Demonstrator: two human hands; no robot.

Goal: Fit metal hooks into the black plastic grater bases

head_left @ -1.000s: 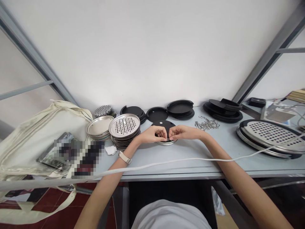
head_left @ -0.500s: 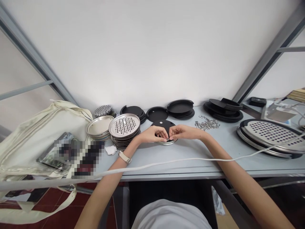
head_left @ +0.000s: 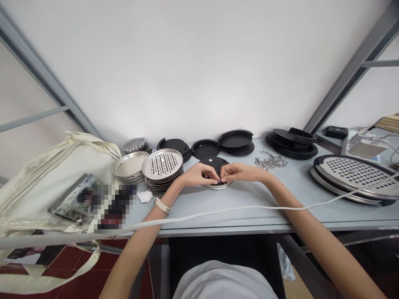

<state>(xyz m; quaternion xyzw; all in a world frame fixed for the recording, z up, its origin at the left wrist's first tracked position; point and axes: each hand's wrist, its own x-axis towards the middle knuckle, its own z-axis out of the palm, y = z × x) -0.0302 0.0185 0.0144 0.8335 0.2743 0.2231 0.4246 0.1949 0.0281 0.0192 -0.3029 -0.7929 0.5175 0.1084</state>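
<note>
Head view: both hands meet over a black disc (head_left: 214, 163) lying on the pale table (head_left: 249, 197), near the middle; silvery rim shows along the disc's near edge. Left hand (head_left: 198, 175): thumb and fingertips pinched together on a small metal piece (head_left: 224, 182) at that near edge, watch (head_left: 162, 205) on the wrist. Right hand (head_left: 239, 171): thumb and fingertips pinched on the same piece from the other side, fingertips just beside the left's. Piece mostly covered by fingers, too small to identify.

Left of the hands: grater-disc stack (head_left: 163, 163), plain metal plates (head_left: 130, 165) next to it, white scrap (head_left: 145, 196) in front, cream bag (head_left: 56, 174) at far left. Behind: 3 groups of black round parts (head_left: 236, 141) along the wall. Right: loose heap of small metal parts (head_left: 270, 161), then more stacked black pieces (head_left: 291, 145), plus larger perforated discs (head_left: 358, 172) near the table's right end. 1 white cable (head_left: 199, 216) crosses the foreground, over both forearms.
</note>
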